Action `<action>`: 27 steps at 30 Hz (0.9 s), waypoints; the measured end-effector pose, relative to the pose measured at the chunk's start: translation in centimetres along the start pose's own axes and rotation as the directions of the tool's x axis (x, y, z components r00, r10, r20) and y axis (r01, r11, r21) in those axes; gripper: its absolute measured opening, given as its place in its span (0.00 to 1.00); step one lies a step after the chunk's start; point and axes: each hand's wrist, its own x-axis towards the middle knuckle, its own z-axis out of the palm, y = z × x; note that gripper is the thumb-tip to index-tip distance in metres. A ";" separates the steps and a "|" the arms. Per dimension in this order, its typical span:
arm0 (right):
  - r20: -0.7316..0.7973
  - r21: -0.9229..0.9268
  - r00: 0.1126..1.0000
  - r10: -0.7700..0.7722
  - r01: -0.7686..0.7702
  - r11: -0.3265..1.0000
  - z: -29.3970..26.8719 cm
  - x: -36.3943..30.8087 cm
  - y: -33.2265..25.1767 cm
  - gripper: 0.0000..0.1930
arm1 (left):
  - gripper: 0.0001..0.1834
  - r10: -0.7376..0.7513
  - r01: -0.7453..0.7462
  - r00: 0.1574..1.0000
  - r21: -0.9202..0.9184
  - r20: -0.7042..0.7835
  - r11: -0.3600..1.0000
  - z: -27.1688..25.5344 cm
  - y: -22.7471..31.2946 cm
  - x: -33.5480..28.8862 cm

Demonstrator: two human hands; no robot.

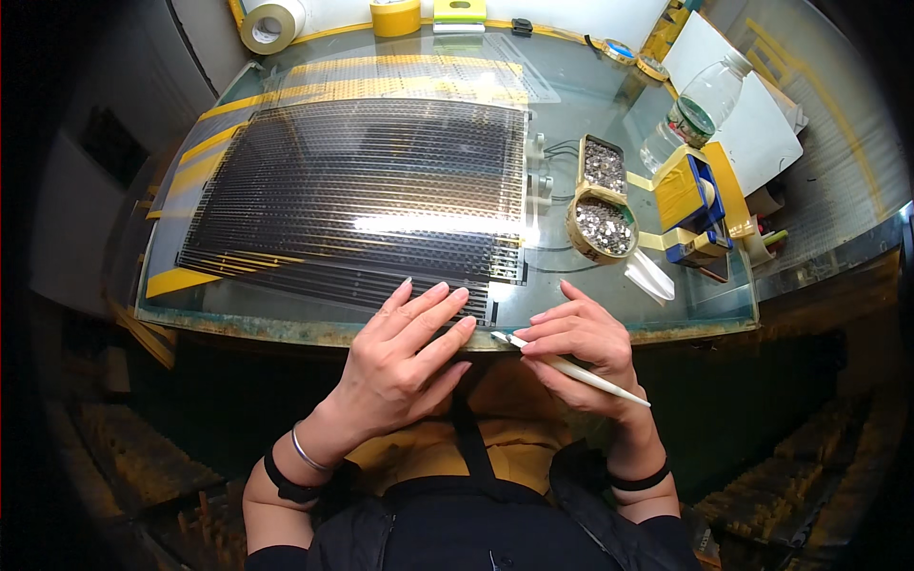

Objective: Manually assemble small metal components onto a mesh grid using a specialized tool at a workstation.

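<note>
A dark, finely striped sheet (352, 171) lies on the glass tabletop, its lower strip reaching the near edge. My left hand (405, 352) rests over that near edge with fingers extended and slightly apart, the fingertips on the strip's lower right part. Just to the right, my right hand (581, 347) grips a slim white-handled tool (595, 383) with a small metallic tip, possibly a craft knife. The tip points left, at the table edge close to the sheet's lower right corner. The exact shape of the tip is too small to make out.
Two tins (602, 228) of small shiny pieces stand to the right, near a folded white paper (650, 278). Beyond are a blue-and-yellow tape dispenser (693, 205) and a clear bottle (695, 114). Tape rolls (395, 17) line the back. Thin cables run from the sheet's right side.
</note>
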 end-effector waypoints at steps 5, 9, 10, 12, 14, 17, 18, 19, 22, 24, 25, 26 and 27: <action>0.010 0.003 1.000 0.006 -0.006 1.000 0.0 0.1 0.1 0.10 | 0.22 0.019 -0.019 1.000 0.013 0.004 1.000 -0.1 0.0 0.0; 0.015 -0.004 1.000 0.005 -0.005 1.000 0.0 0.1 0.2 0.09 | 0.23 0.007 -0.007 1.000 0.011 0.011 1.000 -0.1 -0.1 0.0; 0.015 -0.004 1.000 0.006 -0.006 1.000 0.1 0.1 0.2 0.09 | 0.23 0.007 -0.007 1.000 0.006 0.014 1.000 -0.1 -0.1 0.0; 0.012 -0.011 1.000 -0.003 0.003 1.000 0.1 0.1 0.3 0.10 | 0.23 0.007 -0.007 1.000 0.001 0.015 1.000 -0.1 0.0 0.2; 0.011 -0.017 1.000 -0.011 0.011 1.000 0.1 0.1 0.4 0.10 | 0.22 0.017 -0.017 1.000 -0.018 0.012 1.000 -0.1 -0.2 0.3; 0.005 -0.032 1.000 -0.024 0.024 0.999 0.3 0.1 0.3 0.10 | 0.21 0.027 -0.026 1.000 -0.073 0.007 0.997 -0.1 -0.5 0.6; 0.000 -0.041 1.000 -0.031 0.031 0.999 0.4 0.1 0.3 0.10 | 0.21 0.025 -0.025 1.000 -0.074 0.008 0.997 -0.2 -0.6 0.7; 0.001 -0.040 1.000 -0.030 0.030 0.999 0.5 0.1 0.3 0.10 | 0.21 0.030 -0.029 0.999 -0.083 0.013 0.996 -0.2 -0.7 0.8; -0.026 -0.079 0.998 -0.062 0.060 0.995 0.7 0.0 0.3 0.10 | 0.21 0.040 -0.037 0.999 -0.109 0.019 0.993 -0.2 -0.8 1.0; -0.044 -0.101 0.996 -0.080 0.075 0.992 0.7 -0.1 0.4 0.09 | 0.21 0.046 -0.043 0.999 -0.121 0.020 0.992 -0.2 -0.8 1.1; -0.046 -0.102 0.996 -0.082 0.077 0.992 0.8 -0.1 0.4 0.09 | 0.21 0.042 -0.039 0.999 -0.123 0.018 0.992 -0.3 -0.8 1.2; -0.057 -0.120 0.994 -0.097 0.089 0.989 1.0 -0.1 0.4 0.09 | 0.20 0.037 -0.035 0.999 -0.125 0.016 0.992 -0.4 -0.7 1.2; -0.069 -0.139 0.991 -0.113 0.103 0.985 1.1 -0.1 0.3 0.08 | 0.20 0.038 -0.036 0.999 -0.121 0.015 0.992 -0.4 -0.7 1.2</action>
